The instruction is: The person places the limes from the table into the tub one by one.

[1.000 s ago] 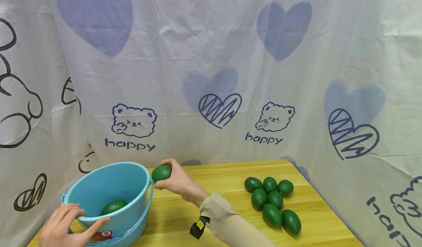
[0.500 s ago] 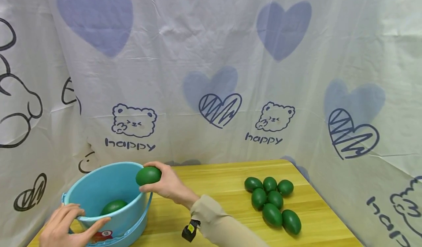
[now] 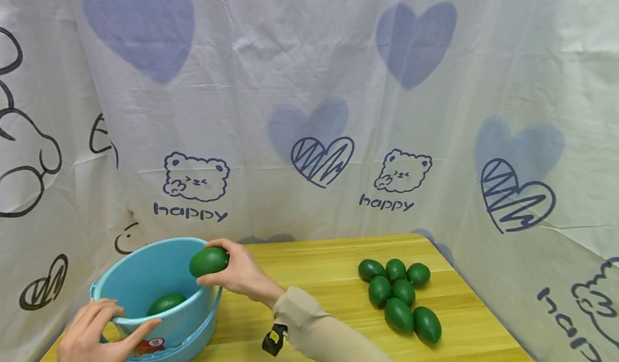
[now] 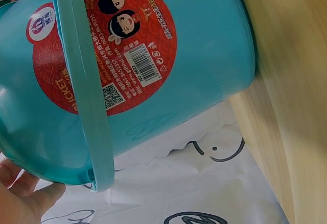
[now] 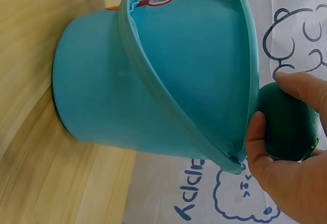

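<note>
Right hand (image 3: 242, 272) pinches green fruit (image 3: 208, 261) over blue bucket (image 3: 191, 315)
Left hand (image 3: 89, 334) grips its rim, apparently steadying it; another fruit (image 3: 166, 303) lies inside, below the right fingers.

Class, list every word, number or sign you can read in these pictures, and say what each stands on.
"happy", several times: printed cloth.
"BUCKET": red label on the blue bucket.
Barcode and QR code: same label.
Label's Chinese characters, digits and web address: too small or blurred to quote surely.
Green oval objects: no text visible.
</note>
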Demonstrator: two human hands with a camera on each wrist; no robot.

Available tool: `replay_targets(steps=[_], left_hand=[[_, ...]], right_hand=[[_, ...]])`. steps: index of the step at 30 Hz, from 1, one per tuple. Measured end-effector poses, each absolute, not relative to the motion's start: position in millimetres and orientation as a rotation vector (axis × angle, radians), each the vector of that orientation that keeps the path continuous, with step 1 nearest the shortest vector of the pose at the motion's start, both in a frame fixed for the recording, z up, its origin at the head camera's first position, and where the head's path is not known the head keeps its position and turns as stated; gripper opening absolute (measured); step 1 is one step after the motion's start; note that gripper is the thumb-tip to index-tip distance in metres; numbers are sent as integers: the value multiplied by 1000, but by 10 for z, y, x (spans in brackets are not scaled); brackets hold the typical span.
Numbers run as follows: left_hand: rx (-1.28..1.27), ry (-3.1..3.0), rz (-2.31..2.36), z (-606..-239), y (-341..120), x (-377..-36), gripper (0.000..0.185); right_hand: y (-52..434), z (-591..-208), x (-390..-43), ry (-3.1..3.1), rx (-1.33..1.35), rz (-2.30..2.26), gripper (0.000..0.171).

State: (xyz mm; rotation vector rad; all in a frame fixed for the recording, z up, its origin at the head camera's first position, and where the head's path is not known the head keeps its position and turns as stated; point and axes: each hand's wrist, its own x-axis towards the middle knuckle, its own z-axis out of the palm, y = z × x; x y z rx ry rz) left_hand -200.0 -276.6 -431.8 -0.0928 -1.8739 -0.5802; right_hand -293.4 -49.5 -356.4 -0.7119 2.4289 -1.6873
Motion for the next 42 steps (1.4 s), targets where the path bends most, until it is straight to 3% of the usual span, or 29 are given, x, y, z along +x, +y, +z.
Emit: replay_targets(steps=[17,24,32,42], left_hand=[[-170,-1828,-580,-4352,-2823,-2048,64],[-152,-1848,-576,-4345,-2812,-2046,63],[-179,-1730,-601,-4385,-2786,-2102,83],[-229,-1704,-596,-4397,-2814,-2130,84]], right_hand=[[-518,-3550,-2935,2352,-755,-1757,59],[-504,-3570,-2932,2329,-740,-1783,49],[-458,-3612,-2919,2305,-722,-1843,39],[-311,-3741,-2946,2385,-651,-1887,29]])
